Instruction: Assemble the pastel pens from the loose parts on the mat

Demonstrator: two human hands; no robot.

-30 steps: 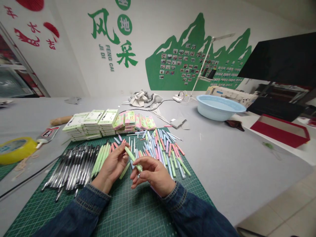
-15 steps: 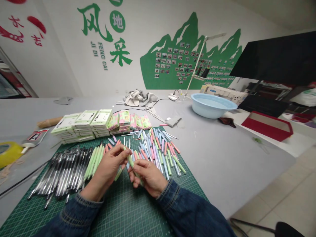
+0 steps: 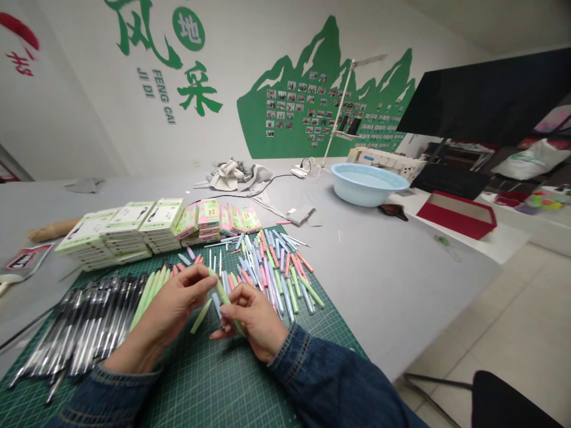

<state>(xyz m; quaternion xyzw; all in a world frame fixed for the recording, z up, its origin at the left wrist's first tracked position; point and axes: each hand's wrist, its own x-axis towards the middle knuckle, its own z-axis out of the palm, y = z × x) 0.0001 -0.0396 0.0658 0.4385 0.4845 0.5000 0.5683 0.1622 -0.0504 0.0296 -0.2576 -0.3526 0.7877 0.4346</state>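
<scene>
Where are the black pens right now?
In the head view, the black pens lie on the left of the green cutting mat, beside the pale green pens and the left hand.

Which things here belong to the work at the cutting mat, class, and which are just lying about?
Work: left hand, right hand, pale green pen, pastel pens, black pens, cutting mat, pen boxes.
Lying about: blue basin, sewing machine, red tray, crumpled cloth.

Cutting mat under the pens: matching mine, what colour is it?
Dark green cutting mat with pale grid lines, best in the head view.
</scene>
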